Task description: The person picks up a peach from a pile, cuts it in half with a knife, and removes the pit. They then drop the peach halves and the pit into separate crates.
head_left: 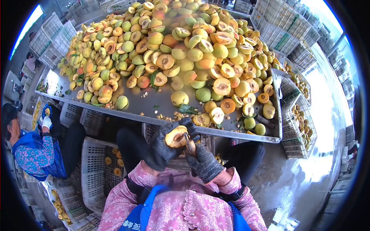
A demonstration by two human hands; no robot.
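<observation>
My left hand (160,148), in a dark glove, is closed around a halved peach (174,138) with its cut face turned up. A short tool with a wooden handle (190,147), like a pitting knife, is gripped in my gloved right hand (206,163). Its metal tip meets the right edge of the peach half. Both hands are just in front of the metal table (154,117). On that table lies a big heap of whole and halved peaches (165,61), with loose pits (179,115) and a few leaves near the front edge.
A white plastic crate (94,173) with some peach halves stands at my left. Filled crates (302,123) stand right of the table, and stacked crates (283,27) rise behind. A co-worker (38,150) in blue sits at the left. The floor (300,173) at the right looks wet.
</observation>
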